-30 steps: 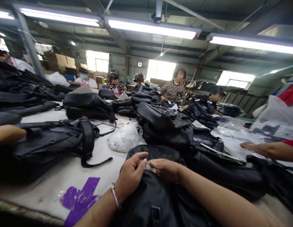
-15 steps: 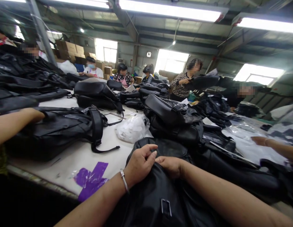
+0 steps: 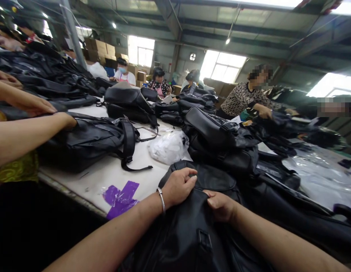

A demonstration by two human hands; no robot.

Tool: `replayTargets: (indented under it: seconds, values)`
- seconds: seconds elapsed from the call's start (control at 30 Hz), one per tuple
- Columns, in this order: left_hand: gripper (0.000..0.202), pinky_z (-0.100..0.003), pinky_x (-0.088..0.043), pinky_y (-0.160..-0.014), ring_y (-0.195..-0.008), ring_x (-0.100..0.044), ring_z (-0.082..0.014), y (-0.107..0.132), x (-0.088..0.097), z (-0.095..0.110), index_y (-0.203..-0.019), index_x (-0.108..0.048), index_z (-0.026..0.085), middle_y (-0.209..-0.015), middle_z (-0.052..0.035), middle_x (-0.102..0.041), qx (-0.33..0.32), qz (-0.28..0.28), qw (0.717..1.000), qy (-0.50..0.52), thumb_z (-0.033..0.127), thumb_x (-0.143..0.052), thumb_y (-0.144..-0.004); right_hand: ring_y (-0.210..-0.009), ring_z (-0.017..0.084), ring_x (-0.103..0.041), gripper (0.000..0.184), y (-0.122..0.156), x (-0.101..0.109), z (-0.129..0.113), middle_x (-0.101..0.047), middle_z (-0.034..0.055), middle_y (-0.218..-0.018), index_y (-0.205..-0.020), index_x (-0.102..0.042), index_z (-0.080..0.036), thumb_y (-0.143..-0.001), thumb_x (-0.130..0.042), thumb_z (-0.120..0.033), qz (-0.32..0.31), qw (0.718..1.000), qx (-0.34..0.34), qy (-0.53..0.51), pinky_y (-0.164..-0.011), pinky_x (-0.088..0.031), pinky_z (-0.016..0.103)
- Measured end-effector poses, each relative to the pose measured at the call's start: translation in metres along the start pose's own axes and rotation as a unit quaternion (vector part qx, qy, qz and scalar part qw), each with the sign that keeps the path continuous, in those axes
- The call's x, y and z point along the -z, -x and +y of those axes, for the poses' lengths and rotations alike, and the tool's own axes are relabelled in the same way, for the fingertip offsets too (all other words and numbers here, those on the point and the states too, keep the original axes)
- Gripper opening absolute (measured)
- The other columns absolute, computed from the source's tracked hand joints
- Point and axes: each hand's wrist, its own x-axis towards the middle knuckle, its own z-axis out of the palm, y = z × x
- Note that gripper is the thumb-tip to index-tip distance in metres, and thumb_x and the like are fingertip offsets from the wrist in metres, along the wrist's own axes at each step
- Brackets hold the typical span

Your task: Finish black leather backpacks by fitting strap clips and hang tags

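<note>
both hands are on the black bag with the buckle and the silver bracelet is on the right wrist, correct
Wrong wrist: the head view shows the silver bracelet on the left hand; the right hand wears none. Both are on the black bag.

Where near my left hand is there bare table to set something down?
Bare table shows left of the left hand, bordered by purple tape, the backpack strap and the white plastic bundle. It's crowded with black bags beyond the right hand.

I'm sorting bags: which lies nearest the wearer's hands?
The frontmost black bag, with the rectangular buckle; only it has the wearer's left hand and right hand on it.
</note>
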Motion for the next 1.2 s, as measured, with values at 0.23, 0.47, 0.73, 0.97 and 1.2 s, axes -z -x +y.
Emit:
replayTargets:
  seconds: [0.23,0.47,0.73,0.97,1.2]
  values:
    - [0.031,-0.023,-0.036,-0.054,-0.045,-0.039,-0.0094,0.001,-0.007,0.006,-0.110,-0.066,0.015,-0.050,0.0082,-0.044,-0.006,-0.041,0.999,0.017,0.028,-0.053,-0.085,-0.082,0.027,-0.072,0.067,-0.001,-0.015,-0.005,-0.075,0.0159,-0.091,-0.110,-0.066,-0.006,-0.050,-0.086,-0.030,-0.068,0.988,-0.137,0.015,-0.085,-0.054,0.038]
    - [0.032,-0.022,-0.035,-0.051,-0.046,-0.039,-0.0091,0.006,-0.010,0.002,-0.110,-0.066,0.014,-0.050,0.0077,-0.045,-0.008,-0.067,0.997,0.034,0.028,-0.053,-0.085,-0.092,0.032,-0.070,0.072,-0.009,-0.037,-0.007,-0.073,0.0181,-0.101,-0.112,-0.066,-0.006,-0.048,-0.086,-0.034,-0.113,0.981,-0.151,0.033,-0.087,-0.052,0.040]
    - [0.032,-0.022,-0.034,-0.050,-0.044,-0.037,-0.0089,0.001,-0.011,0.001,-0.110,-0.067,0.015,-0.048,0.0080,-0.043,-0.002,-0.065,0.997,0.043,0.028,-0.053,-0.085,-0.103,0.035,-0.066,0.075,-0.010,-0.051,0.014,-0.072,0.0187,-0.104,-0.113,-0.066,-0.010,-0.052,-0.082,-0.051,-0.067,0.996,-0.054,-0.015,-0.094,-0.047,0.042]
    - [0.028,-0.024,-0.041,-0.059,-0.057,-0.051,-0.0125,0.007,-0.001,-0.008,-0.100,-0.070,0.014,-0.063,0.0010,-0.059,0.007,-0.039,0.999,0.020,0.029,-0.052,-0.086,-0.097,0.032,-0.068,0.064,-0.015,-0.033,0.021,-0.073,0.0164,-0.098,-0.111,-0.066,-0.010,-0.067,-0.076,-0.055,0.006,0.999,-0.049,0.008,-0.100,-0.041,0.050]
    - [0.027,-0.023,-0.047,-0.070,-0.072,-0.060,-0.0147,0.011,0.008,-0.008,-0.102,-0.067,0.014,-0.080,-0.0032,-0.068,0.011,-0.035,0.999,0.021,0.029,-0.048,-0.090,-0.090,0.027,-0.068,0.073,-0.024,-0.016,0.014,-0.073,0.0154,-0.089,-0.093,-0.068,-0.009,-0.080,-0.044,-0.076,0.096,0.989,-0.063,-0.098,-0.095,-0.045,0.044]
